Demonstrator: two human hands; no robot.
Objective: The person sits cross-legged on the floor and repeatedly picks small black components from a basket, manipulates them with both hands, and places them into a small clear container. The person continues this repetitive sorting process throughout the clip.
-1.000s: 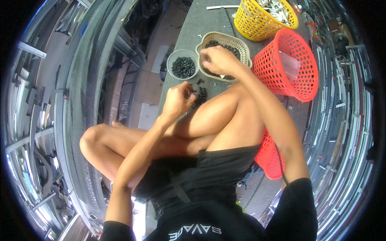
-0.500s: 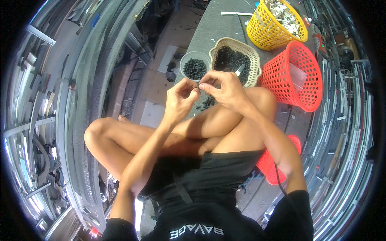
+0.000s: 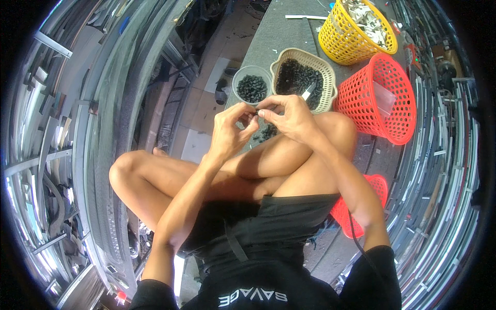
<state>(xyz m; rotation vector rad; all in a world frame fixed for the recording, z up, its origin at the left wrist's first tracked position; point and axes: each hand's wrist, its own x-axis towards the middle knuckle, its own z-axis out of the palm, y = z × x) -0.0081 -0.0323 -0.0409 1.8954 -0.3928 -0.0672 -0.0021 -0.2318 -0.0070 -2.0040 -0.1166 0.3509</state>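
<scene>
My left hand [image 3: 230, 129] and my right hand [image 3: 290, 120] meet above my crossed legs, fingertips pinched together. Between them is a small black piece [image 3: 257, 111], mostly covered by the fingers; its exact kind cannot be made out. Just beyond the hands stands a clear round tub [image 3: 251, 67] holding many similar black pieces. To its right, a beige plastic basket [image 3: 329, 85] contains more small black parts, with a flat tool [image 3: 309, 92], pale at one end, lying on them. Loose black bits [image 3: 265, 134] are scattered on the grey surface below my hands.
A yellow basket [image 3: 330, 39] full of pale scraps is at the far right, and a red basket [image 3: 356, 90] with a clear bag inside tilts nearer me. Another red perforated item [image 3: 380, 188] lies by my right elbow. Long metal profiles [image 3: 439, 155] line both sides.
Both hands stay joined around the small black piece, with slight finger shifts. My right hand has dropped a little. The surroundings look the same apart from a slight view shift.
</scene>
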